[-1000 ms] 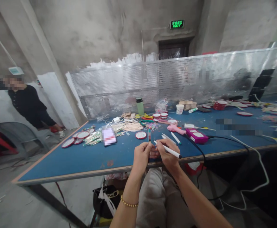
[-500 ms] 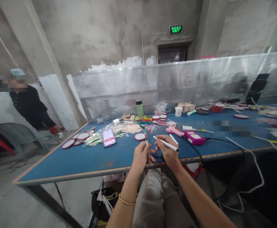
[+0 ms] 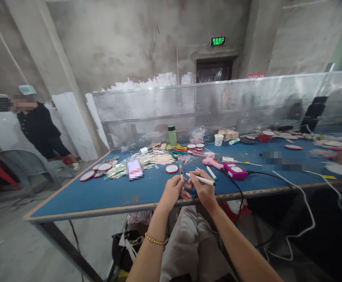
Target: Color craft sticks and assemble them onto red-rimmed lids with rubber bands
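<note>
Near the table's front edge my left hand (image 3: 173, 190) pinches a thin flat stick (image 3: 180, 168) with coloured bands at its upper end, held upright. My right hand (image 3: 202, 188) grips a white marker (image 3: 203, 179) with a dark end; its tip points left, close beside the stick. Whether tip and stick touch is too small to tell. Just behind the stick lies a round red-rimmed disc (image 3: 171, 169). Another white pen (image 3: 211, 172) with a green end rests on the table behind my right hand.
On the blue table (image 3: 80, 199) are a pile of wooden sticks (image 3: 162, 158), a green bottle (image 3: 172, 136), a paper cup (image 3: 218, 140), a purple box (image 3: 234, 170) with a black cable, and more red-rimmed discs (image 3: 104, 167). A person (image 3: 40, 127) stands at far left.
The marker tip in my right hand has come nearer the stick, and that hand has moved slightly left. The whole view has shifted a little.
</note>
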The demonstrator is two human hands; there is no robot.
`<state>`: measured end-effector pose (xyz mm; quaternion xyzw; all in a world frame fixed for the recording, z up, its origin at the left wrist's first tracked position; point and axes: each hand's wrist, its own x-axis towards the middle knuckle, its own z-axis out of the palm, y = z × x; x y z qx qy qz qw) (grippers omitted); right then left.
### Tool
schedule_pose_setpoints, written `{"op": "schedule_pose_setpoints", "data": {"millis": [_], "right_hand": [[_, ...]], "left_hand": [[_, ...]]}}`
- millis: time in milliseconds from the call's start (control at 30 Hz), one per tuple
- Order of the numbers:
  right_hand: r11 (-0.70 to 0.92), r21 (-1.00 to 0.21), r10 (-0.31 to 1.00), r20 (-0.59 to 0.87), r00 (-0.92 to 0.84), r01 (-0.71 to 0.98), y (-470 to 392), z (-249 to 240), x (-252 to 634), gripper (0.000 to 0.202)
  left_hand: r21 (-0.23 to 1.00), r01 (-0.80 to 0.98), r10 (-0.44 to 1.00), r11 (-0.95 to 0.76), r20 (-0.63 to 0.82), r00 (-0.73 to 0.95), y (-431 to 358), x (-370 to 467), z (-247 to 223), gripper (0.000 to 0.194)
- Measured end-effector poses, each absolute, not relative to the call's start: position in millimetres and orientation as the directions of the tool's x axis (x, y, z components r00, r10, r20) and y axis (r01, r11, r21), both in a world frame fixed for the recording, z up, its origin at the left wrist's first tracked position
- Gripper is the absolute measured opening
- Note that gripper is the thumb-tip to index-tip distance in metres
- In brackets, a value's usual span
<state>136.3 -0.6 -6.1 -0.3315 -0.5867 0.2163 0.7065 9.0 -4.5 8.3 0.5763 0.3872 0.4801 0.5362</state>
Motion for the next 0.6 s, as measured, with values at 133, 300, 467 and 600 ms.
{"op": "schedule_pose_setpoints", "data": {"millis": [133, 300, 467, 600], "right_hand": [[0.699, -0.712, 0.685, 0.695, 0.219, 0.070, -1.1, -8.4, 135.1, 0.019], [0.695, -0.719, 0.702, 0.682, 0.205, 0.008, -4.8, -4.3, 134.3, 0.016], [0.733, -0.680, 0.659, 0.721, 0.212, 0.033, -5.6, 7.0, 139.8, 0.010], [0.764, -0.642, 0.614, 0.753, 0.237, 0.059, 0.2, 10.2, 146.6, 0.010]], "left_hand": [[0.991, -0.101, 0.957, -0.093, 0.117, 0.267, -1.9, 7.7, 6.8, 0.036], [0.980, -0.174, 0.959, -0.091, 0.133, 0.248, 1.0, 7.7, 6.0, 0.034], [0.973, -0.223, 0.969, -0.059, 0.110, 0.223, 4.6, 17.9, 10.6, 0.035], [0.963, -0.258, 0.982, -0.076, 0.117, 0.148, 8.4, 30.5, 11.4, 0.035]]}}
